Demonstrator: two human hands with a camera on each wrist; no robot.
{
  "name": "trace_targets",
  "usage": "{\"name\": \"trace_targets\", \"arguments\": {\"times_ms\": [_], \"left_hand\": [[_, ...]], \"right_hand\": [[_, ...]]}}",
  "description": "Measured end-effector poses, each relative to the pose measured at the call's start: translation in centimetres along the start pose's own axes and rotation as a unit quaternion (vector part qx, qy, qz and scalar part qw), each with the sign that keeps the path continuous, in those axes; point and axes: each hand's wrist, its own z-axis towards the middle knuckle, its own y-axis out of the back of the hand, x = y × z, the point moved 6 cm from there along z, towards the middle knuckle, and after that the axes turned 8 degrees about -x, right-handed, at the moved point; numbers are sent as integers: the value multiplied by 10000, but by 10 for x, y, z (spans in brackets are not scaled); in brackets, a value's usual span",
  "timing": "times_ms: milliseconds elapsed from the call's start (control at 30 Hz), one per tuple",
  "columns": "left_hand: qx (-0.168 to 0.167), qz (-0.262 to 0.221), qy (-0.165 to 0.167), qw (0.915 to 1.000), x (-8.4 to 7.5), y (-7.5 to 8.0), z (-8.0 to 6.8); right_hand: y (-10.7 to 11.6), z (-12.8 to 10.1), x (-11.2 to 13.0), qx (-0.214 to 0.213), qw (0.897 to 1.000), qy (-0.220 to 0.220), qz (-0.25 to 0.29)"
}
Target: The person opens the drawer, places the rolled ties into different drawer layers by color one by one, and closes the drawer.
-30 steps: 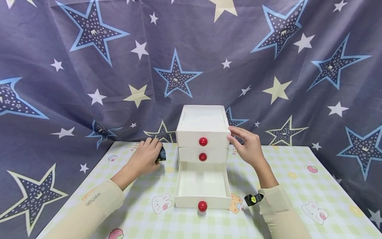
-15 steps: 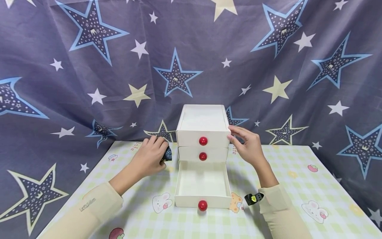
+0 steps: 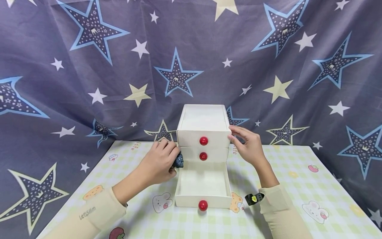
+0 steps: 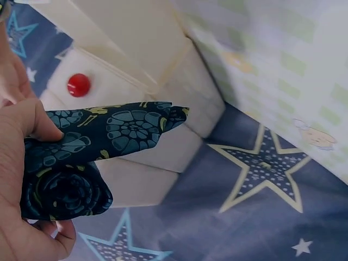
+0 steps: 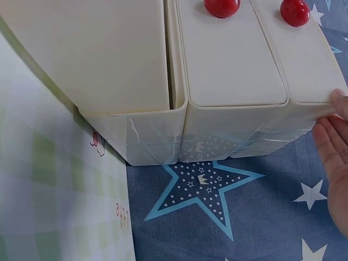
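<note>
A white three-drawer cabinet (image 3: pixel 203 124) with red knobs stands at the table's back middle. Its bottom drawer (image 3: pixel 203 184) is pulled out and looks empty. My left hand (image 3: pixel 161 162) grips a rolled dark blue patterned cloth (image 3: pixel 178 161) just left of the open drawer's back corner; in the left wrist view the cloth (image 4: pixel 81 157) sits curled in my palm, fingers wrapped round it. My right hand (image 3: pixel 246 144) rests with straight fingers against the cabinet's right side near the top drawer; its fingertips (image 5: pixel 340 103) touch the cabinet's edge.
The table (image 3: pixel 298 186) wears a checked cloth with cartoon animals. A star-patterned blue curtain (image 3: pixel 89 66) hangs close behind the cabinet and drapes at both table sides. A small black-and-yellow band (image 3: pixel 253 198) shows at my right wrist.
My left hand has carried the rolled cloth rightward, from the table left of the cabinet to the open bottom drawer's left edge. The right hand has stayed on the cabinet's side.
</note>
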Motion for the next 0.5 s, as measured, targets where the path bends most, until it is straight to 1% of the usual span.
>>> {"name": "trace_targets", "arguments": {"times_ms": [167,267,367,500], "left_hand": [[-167,-2,-165,9997,-15,8,5],[-279,-64,-217,9994,-22,9,8],[-388,-146,-279,9988,-29,9,11],[-434,-258,-366,9981,-36,3,14]], "right_hand": [[0,0,1,-8,10000,-25,-11],[0,0,1,-17,10000,-29,-25],[0,-1,1,-6,10000,-46,-30],[0,0,1,0,10000,-45,-44]]}}
